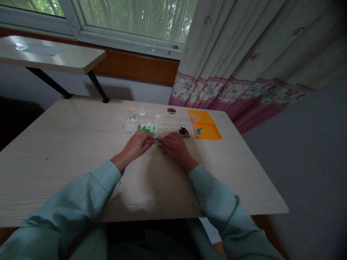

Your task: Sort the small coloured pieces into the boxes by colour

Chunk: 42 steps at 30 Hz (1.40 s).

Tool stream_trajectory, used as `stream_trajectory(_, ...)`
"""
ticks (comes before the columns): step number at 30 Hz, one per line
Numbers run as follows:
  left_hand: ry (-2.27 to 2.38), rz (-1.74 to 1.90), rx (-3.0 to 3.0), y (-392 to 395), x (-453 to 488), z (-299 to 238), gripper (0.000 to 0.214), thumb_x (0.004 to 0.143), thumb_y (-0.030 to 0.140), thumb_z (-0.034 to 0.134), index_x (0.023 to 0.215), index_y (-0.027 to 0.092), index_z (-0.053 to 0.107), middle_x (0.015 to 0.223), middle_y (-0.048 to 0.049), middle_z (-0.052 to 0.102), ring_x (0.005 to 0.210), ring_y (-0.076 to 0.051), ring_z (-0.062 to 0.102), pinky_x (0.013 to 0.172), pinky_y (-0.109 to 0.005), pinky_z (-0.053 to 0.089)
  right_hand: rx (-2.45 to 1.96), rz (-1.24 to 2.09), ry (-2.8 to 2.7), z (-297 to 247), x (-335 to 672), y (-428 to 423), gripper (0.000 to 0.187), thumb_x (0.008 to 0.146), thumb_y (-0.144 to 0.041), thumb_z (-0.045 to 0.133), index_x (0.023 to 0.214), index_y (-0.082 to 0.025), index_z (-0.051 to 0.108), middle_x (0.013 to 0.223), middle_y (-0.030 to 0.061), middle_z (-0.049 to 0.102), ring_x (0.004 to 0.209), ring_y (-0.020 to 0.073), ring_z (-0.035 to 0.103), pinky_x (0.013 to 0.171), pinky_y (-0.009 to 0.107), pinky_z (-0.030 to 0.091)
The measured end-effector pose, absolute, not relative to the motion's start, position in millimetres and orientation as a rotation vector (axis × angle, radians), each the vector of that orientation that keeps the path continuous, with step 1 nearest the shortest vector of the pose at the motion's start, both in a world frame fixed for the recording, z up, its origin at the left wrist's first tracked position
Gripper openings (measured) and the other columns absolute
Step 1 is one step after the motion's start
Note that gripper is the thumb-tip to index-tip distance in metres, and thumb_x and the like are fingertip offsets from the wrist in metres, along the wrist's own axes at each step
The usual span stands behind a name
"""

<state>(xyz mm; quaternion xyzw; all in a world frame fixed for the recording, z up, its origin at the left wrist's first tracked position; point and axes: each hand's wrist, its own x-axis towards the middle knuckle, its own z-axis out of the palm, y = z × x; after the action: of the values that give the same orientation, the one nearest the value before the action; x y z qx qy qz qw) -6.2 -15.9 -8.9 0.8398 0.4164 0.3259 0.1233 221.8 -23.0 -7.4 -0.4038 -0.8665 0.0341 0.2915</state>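
My left hand point(140, 142) and my right hand point(175, 146) meet near the middle of the table, fingertips pinched close together. Whatever lies between the fingers is too small to make out. Just under and between them is a little heap of blue and yellow pieces point(158, 142), partly covered by my right hand. Beyond the hands stands a clear plastic compartment box point(159, 118). Its near row holds small green pieces point(146, 128), pale yellow bits point(169, 131) partly behind my right hand, and dark brown pieces point(183, 131).
An orange two-part tray point(210, 130) with a few blue pieces point(199, 130) sits right of the box. A dark round spot point(171, 111) shows behind the box. At the back left a raised white shelf point(54, 54) stands on black legs; a curtain point(217, 72) hangs behind the table's right side.
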Motion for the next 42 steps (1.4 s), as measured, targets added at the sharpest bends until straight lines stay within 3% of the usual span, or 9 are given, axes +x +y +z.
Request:
stream_trajectory(9, 1.106, 0.979, 2.436, -15, -6, -8, 0.029, 0.1, 0.039, 0.043, 0.09, 0.017, 0.06, 0.084, -0.0052, 0.059, 0.085, -0.019, 0.054, 0.079, -0.033, 0.045, -1.085, 0.033, -2.258, -3, 208, -31, 0.028, 0.094, -0.034, 0.059, 0.118, -0.025, 0.069, 0.099, 0.0051, 0.07, 0.101, 0.0207, 0.056, 0.096, 0.036, 0.041)
stream_trajectory(15, 1.048, 0.932, 2.48, -15, -7, -7, 0.031, 0.101, 0.036, 0.039, 0.088, 0.016, 0.059, 0.082, -0.005, 0.056, 0.082, -0.019, 0.052, 0.077, -0.032, 0.043, -1.07, 0.038, -2.255, -5, 205, -31, 0.021, 0.094, -0.035, 0.059, 0.106, -0.025, 0.073, 0.096, 0.0039, 0.072, 0.098, 0.0201, 0.056, 0.094, 0.036, 0.041)
stream_trajectory(21, 1.038, 0.918, 2.478, -16, -6, -6, 0.033, 0.102, 0.036, 0.039, 0.082, 0.017, 0.057, 0.077, -0.0039, 0.053, 0.077, -0.018, 0.05, 0.072, -0.03, 0.04, -1.059, 0.01, -2.234, -6, 205, -31, 0.022, 0.093, -0.034, 0.06, 0.109, -0.025, 0.073, 0.095, 0.0035, 0.073, 0.096, 0.0194, 0.056, 0.093, 0.036, 0.041)
stream_trajectory(30, 1.053, 0.928, 2.472, -17, -5, -9, 0.033, 0.101, 0.032, 0.041, 0.077, 0.017, 0.057, 0.077, -0.0044, 0.055, 0.079, -0.018, 0.051, 0.073, -0.031, 0.042, -0.961, -0.058, -2.217, -9, 204, -31, 0.014, 0.09, -0.033, 0.066, 0.097, -0.025, 0.074, 0.089, 0.002, 0.073, 0.095, 0.0193, 0.057, 0.091, 0.036, 0.04)
stream_trajectory(42, 1.189, 1.109, 2.315, -14, -11, -20, 0.028, 0.099, 0.032, 0.044, 0.098, 0.019, 0.069, 0.085, -0.0053, 0.063, 0.084, -0.018, 0.057, 0.078, -0.033, 0.048, -1.16, -0.081, -2.037, -8, 241, -20, 0.012, 0.09, -0.031, 0.064, 0.09, -0.024, 0.074, 0.087, 0.0029, 0.073, 0.092, 0.0194, 0.061, 0.094, 0.038, 0.044)
